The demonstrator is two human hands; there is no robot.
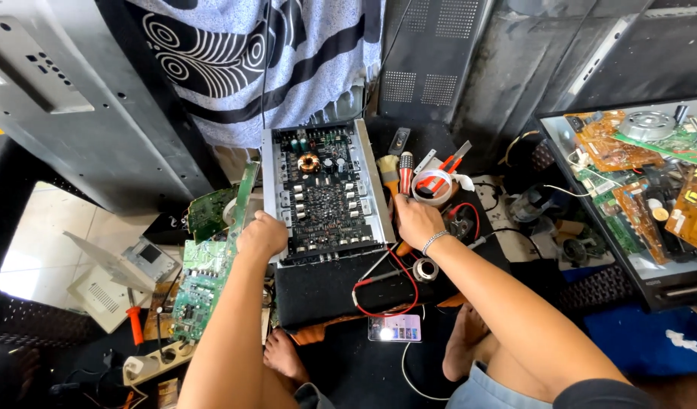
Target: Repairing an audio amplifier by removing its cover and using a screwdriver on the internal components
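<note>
A person seated on the floor works over an opened amplifier (325, 193), its silver case lying flat on a dark padded stand with the black circuit board (324, 189) and its copper coil (309, 162) exposed. The left hand (262, 236) rests curled on the case's near left edge, fingers closed over the rim; the right hand (416, 221), with a bracelet at the wrist, grips the near right edge, fingers folded against the side wall. Holding both sides evenly, palms clear of the board's parts, looks the sound way to steady or shift the case. A green circuit board (206, 280) leans just beside the left hand. A roll of tape (432, 187), a red-handled screwdriver (406, 173) and a brush (389, 173) lie near the right hand, with red wires (394, 291) and a lit phone (394, 329) below.
</note>
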